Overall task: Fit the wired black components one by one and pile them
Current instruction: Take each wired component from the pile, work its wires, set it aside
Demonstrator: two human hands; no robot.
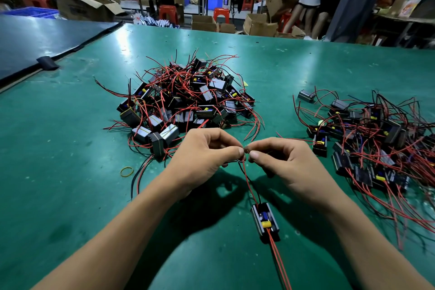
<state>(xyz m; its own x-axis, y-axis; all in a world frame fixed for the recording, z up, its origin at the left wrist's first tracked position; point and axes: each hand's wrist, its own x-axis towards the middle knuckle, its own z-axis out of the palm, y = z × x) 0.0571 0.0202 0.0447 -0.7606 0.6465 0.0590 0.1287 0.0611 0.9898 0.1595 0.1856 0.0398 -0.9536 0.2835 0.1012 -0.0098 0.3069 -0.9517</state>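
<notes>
One black component [265, 221] with a yellow and blue insert lies on the green table [70, 195] near me, between my forearms. Red and black wires [247, 179] run up from it to my fingertips. My left hand [207, 155] and my right hand [282, 160] meet above the table, each pinching the wire ends between thumb and forefinger. Two more red wires trail from the component toward me. A large heap of wired black components [186, 99] sits in the middle of the table. A second, flatter spread of components [367, 143] lies at the right.
A loose yellow rubber band [126, 171] lies left of my left hand. A dark mat [35, 42] covers the far left corner. Beyond the table's far edge stand cardboard boxes [84, 4], red stools [168, 13] and several people.
</notes>
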